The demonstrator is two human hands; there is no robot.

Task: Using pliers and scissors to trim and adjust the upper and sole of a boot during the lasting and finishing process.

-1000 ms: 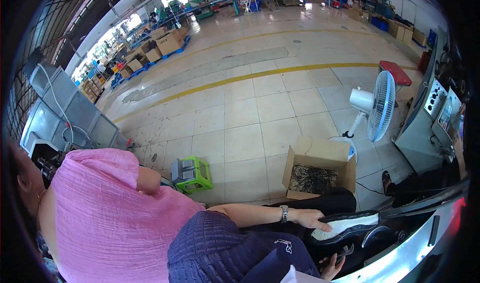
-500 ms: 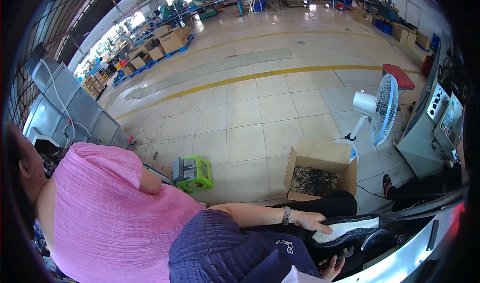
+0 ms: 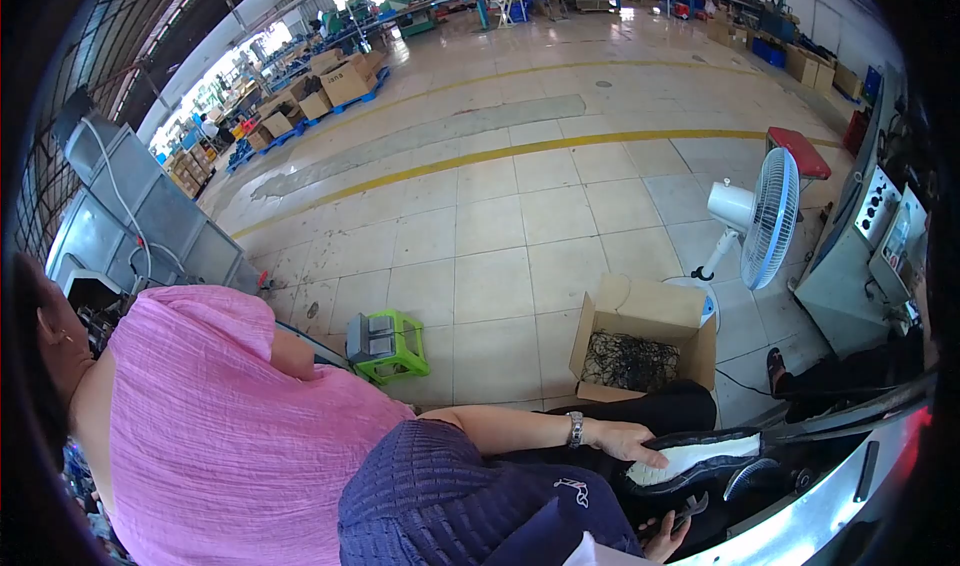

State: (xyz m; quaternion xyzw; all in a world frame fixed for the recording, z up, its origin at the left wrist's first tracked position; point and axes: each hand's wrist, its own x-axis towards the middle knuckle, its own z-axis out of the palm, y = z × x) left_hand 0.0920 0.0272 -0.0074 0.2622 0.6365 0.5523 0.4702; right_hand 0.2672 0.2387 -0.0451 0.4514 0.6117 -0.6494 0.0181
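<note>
My left hand, with a metal watch on its wrist, grips the near end of a black shoe upper. The pale insole faces up, and my thumb lies on it. Below it, partly hidden by my navy shirt, my right hand is closed round the handle of metal pincers. Their curved jaws stand just under the shoe's edge, apart from it as far as I can see. A dark curved part with a light edge lies beyond the shoe.
At my left sits a person in a pink top. An open cardboard box with black stringy material stands on the floor near my knee. Behind it are a white fan and a red stool. A shiny metal edge borders my lap.
The person in pink has shifted slightly, the upper arm drawing a little back. My hands, the shoe and the pincers look almost unmoved.
</note>
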